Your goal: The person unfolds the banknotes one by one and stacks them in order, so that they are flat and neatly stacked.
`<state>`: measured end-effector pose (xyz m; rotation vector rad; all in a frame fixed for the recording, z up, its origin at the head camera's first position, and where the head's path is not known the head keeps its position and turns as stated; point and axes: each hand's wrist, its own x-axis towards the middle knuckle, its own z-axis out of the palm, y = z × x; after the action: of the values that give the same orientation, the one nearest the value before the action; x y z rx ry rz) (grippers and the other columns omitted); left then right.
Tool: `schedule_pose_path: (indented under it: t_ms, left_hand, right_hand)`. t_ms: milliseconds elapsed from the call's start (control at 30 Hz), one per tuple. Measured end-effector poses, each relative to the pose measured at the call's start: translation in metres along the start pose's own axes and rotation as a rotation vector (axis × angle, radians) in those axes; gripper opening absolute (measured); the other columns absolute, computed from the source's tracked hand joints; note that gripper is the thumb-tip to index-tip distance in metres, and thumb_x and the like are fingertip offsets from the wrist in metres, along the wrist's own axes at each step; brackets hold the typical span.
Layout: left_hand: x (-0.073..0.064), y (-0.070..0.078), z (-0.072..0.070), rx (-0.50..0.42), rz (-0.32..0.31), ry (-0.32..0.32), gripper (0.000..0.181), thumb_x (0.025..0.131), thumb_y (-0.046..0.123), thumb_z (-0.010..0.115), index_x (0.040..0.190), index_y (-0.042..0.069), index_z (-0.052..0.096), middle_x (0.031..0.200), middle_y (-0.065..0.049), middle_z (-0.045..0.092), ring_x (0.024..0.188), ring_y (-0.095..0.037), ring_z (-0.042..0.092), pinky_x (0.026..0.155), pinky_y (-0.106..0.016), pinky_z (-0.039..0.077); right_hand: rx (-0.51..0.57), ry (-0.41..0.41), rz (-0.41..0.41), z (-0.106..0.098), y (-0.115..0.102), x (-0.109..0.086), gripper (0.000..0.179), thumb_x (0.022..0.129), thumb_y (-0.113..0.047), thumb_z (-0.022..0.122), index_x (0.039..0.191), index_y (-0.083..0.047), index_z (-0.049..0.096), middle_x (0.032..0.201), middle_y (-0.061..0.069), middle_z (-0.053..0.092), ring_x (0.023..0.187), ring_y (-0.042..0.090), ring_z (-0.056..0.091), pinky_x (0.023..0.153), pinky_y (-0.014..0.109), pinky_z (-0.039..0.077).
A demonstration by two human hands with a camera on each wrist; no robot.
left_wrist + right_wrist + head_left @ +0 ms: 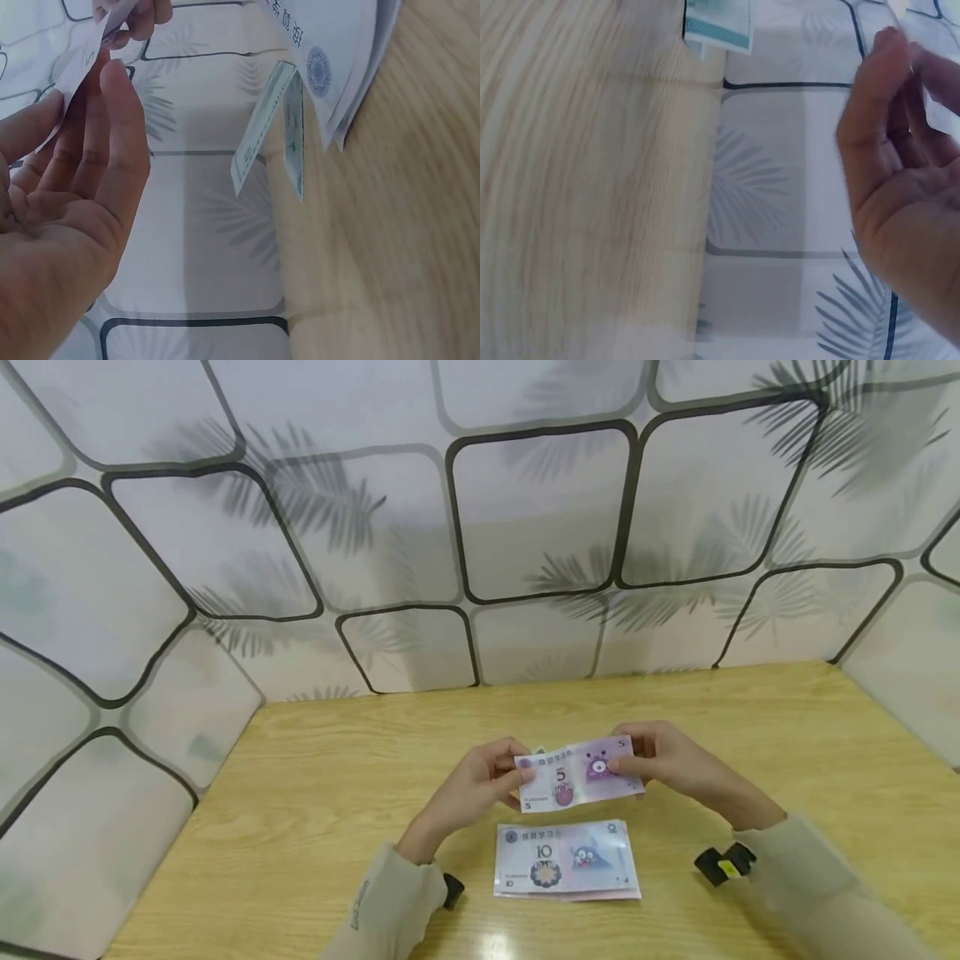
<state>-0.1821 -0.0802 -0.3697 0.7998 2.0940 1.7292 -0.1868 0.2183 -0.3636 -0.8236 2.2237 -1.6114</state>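
Observation:
A pink-purple play banknote (577,774) marked 5 is stretched between both hands above the table, with a crease down its middle. At its left end, my left hand (480,777) pinches it between thumb and fingers. The right hand (671,764) grips the opposite end, thumb in front and fingers behind. Just below lies a small stack of play banknotes (567,860), a blue 10 on top and a pinkish edge showing underneath. Beyond the stack, a folded green note (266,124) stands on the table in the left wrist view, mostly hidden in the head view.
The wood-grain table (315,827) extends around the hands. A patterned cloth wall (397,543) with dark outlines and leaf prints rises behind it and at both sides. Each wrist wears a black strap, the right strap (724,864) carrying a yellow mark.

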Motion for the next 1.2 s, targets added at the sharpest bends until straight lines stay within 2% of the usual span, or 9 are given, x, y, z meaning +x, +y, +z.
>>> schedule_pose_path:
  t_ms: [100, 200, 300, 500, 633, 833, 1000, 1200]
  left_hand:
    - [-0.002, 0.004, 0.000, 0.033, -0.006, 0.028, 0.012, 0.102, 0.001, 0.058, 0.111, -0.006, 0.063, 0.100, -0.017, 0.071, 0.081, -0.019, 0.070, 0.072, -0.045, 0.061]
    - [-0.004, 0.006, 0.000, 0.046, -0.019, 0.065, 0.013, 0.101, -0.001, 0.059, 0.112, -0.007, 0.063, 0.096, -0.015, 0.071, 0.077, -0.018, 0.069, 0.072, -0.052, 0.060]
    - [-0.005, 0.006, -0.001, 0.056, -0.019, 0.095, 0.014, 0.100, -0.003, 0.059, 0.113, -0.008, 0.062, 0.094, -0.016, 0.071, 0.076, -0.018, 0.068, 0.072, -0.054, 0.059]
    - [-0.005, 0.005, -0.003, 0.060, 0.001, 0.129, 0.014, 0.099, -0.004, 0.061, 0.111, -0.011, 0.061, 0.092, -0.019, 0.071, 0.074, -0.016, 0.068, 0.070, -0.051, 0.060]
    - [-0.004, 0.004, -0.002, 0.045, 0.006, 0.150, 0.013, 0.099, -0.004, 0.061, 0.110, -0.011, 0.062, 0.092, -0.020, 0.072, 0.075, -0.019, 0.069, 0.068, -0.043, 0.061]
    - [-0.002, 0.001, 0.007, 0.036, -0.020, 0.157, 0.013, 0.098, -0.004, 0.063, 0.109, -0.011, 0.064, 0.090, -0.017, 0.072, 0.074, -0.019, 0.069, 0.068, -0.038, 0.061]
    - [0.000, 0.000, 0.016, 0.039, -0.042, 0.150, 0.010, 0.097, -0.004, 0.063, 0.106, -0.008, 0.066, 0.087, -0.013, 0.072, 0.071, -0.015, 0.067, 0.069, -0.040, 0.061]
    - [-0.003, 0.005, 0.025, 0.067, 0.035, 0.137, 0.010, 0.097, -0.008, 0.061, 0.105, -0.009, 0.066, 0.088, -0.017, 0.072, 0.075, -0.026, 0.069, 0.064, -0.030, 0.061]
  right_hand:
    - [0.015, -0.017, -0.038, 0.000, -0.001, -0.002, 0.019, 0.102, -0.003, 0.059, 0.116, 0.008, 0.065, 0.090, 0.009, 0.068, 0.067, 0.010, 0.061, 0.052, 0.029, 0.053]
    - [0.084, -0.043, -0.058, -0.001, -0.002, -0.004, 0.020, 0.103, -0.001, 0.056, 0.118, 0.009, 0.066, 0.093, 0.008, 0.070, 0.067, 0.008, 0.062, 0.052, 0.027, 0.053]
    - [0.151, -0.069, -0.066, -0.001, -0.003, -0.004, 0.020, 0.104, -0.001, 0.054, 0.117, 0.006, 0.067, 0.095, 0.008, 0.070, 0.070, 0.008, 0.063, 0.053, 0.024, 0.053]
    - [0.242, -0.113, -0.096, 0.002, -0.003, -0.004, 0.022, 0.104, 0.001, 0.051, 0.117, -0.001, 0.070, 0.098, 0.009, 0.072, 0.076, 0.011, 0.067, 0.055, 0.022, 0.054]
    - [0.326, -0.153, -0.149, 0.004, -0.001, -0.003, 0.027, 0.104, 0.006, 0.047, 0.118, -0.003, 0.069, 0.102, 0.009, 0.072, 0.081, 0.012, 0.069, 0.060, 0.020, 0.055]
    - [0.446, -0.226, -0.234, 0.012, 0.004, -0.004, 0.036, 0.103, 0.012, 0.041, 0.122, -0.005, 0.068, 0.109, 0.007, 0.072, 0.089, 0.013, 0.070, 0.069, 0.021, 0.057]
    - [0.456, -0.244, -0.248, 0.023, 0.001, -0.002, 0.037, 0.103, 0.011, 0.042, 0.122, -0.006, 0.069, 0.109, 0.006, 0.071, 0.093, 0.015, 0.070, 0.076, 0.026, 0.059]
    - [0.490, -0.277, -0.221, 0.036, -0.001, 0.002, 0.037, 0.102, 0.010, 0.044, 0.118, -0.009, 0.072, 0.107, 0.002, 0.070, 0.094, 0.013, 0.068, 0.079, 0.026, 0.058]
